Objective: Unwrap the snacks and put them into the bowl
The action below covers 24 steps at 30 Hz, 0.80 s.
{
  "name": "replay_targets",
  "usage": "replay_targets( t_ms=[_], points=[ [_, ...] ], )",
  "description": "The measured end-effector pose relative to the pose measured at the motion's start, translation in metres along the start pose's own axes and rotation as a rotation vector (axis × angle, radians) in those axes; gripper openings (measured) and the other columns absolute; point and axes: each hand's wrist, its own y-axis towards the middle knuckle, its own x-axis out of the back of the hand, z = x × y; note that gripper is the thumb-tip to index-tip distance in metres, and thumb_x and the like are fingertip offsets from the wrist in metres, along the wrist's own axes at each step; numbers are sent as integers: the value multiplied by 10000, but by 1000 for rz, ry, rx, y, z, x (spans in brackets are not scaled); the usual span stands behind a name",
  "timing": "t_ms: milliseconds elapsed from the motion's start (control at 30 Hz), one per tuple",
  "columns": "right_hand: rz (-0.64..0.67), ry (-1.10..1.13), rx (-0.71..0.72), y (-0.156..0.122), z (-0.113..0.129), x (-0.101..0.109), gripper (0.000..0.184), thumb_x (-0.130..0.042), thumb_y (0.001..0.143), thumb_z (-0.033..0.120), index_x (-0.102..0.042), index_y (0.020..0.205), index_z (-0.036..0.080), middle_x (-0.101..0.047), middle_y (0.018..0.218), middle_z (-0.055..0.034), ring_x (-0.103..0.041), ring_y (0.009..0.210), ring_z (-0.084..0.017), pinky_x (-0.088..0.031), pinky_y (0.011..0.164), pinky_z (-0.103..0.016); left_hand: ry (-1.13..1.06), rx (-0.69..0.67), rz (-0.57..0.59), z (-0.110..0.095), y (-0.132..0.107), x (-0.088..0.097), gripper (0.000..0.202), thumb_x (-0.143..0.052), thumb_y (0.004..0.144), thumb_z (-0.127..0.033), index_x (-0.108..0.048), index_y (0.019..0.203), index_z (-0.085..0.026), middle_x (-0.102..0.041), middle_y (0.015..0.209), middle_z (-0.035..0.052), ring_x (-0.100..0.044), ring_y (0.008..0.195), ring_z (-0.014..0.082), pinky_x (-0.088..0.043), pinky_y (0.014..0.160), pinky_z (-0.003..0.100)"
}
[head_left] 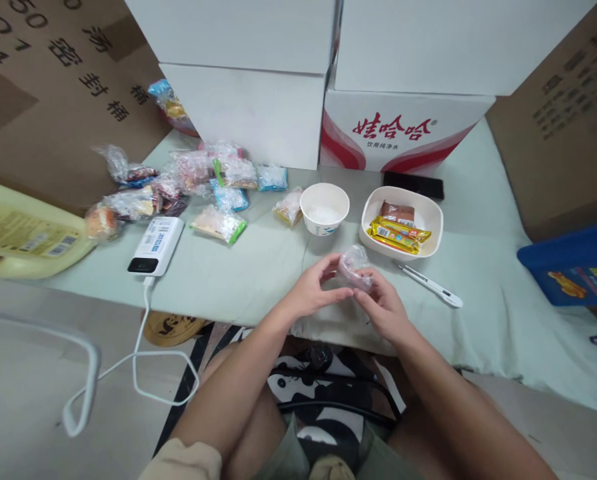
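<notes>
Contents of clear wrapper [353, 264] unreadable, partly finger-hidden. Pinched between left hand [312, 288] and right hand [384, 305], both grips grasping it.

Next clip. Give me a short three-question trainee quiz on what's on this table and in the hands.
1. True or false: the left hand and the right hand both hold the clear-wrapped packet.
2. Where does the round cup stand relative to the square bowl of snack bars? A) to its left B) to its right C) inside it
3. Fill in: the white cable hanging off the table edge is plugged into the ____.

Key: 1 true; 2 A; 3 power bank.
</notes>
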Motion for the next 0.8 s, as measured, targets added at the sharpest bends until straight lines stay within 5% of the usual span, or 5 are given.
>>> replay_targets(
  t_ms=[200, 333, 467, 633, 800],
  points=[
    [-281, -119, 9, 4, 9, -9, 316, -729, 787, 381, -607, 1045, 246, -673, 1074, -68, -633, 944, -209, -520, 802, -347, -188, 3, -84, -9, 5, 3, 389, -830, 678, -479, -643, 801, -160, -636, 810, 17, -585, 770, 135, -445, 736, 264],
    [-20, -214, 5, 42, 35, -4, 222, -680, 773, 396, -585, 879, 225, -608, 734, 3, -560, 640, -153, -450, 586, -277, -339, -41, -215, -17, 4, 17, 440, -857, 626, -400, -602, 909, -181, -610, 861, 5, -572, 796, 127, -437, 721, 245],
    [-139, -702, 141, 119, 64, -12, 123, -642, 711, 256, -526, 733, 220, -545, 666, 20, -497, 624, -142, -382, 601, -273, -380, -74, -430, -23, 2, 38, 358, -785, 663, -328, -569, 912, -189, -605, 927, 15, -580, 856, 132, -435, 773, 259],
    [319, -1092, -23, 205, 52, -58, 186, -667, 611, 116, -526, 528, 204, -533, 541, 16, -512, 593, -139, -381, 631, -286, -323, -42, -413, -30, -6, 55, 177, -667, 704, -289, -557, 792, -181, -551, 718, -30, -511, 695, 108, -387, 685, 258],
    [321, -1058, 31, 237, 49, -61, 218, -762, 653, 226, -611, 499, 192, -558, 497, 15, -559, 560, -137, -448, 658, -307, -360, -32, -385, -37, -17, 68, 145, -637, 695, -293, -558, 740, -180, -530, 654, -40, -506, 642, 104, -399, 671, 265]
  ],
)
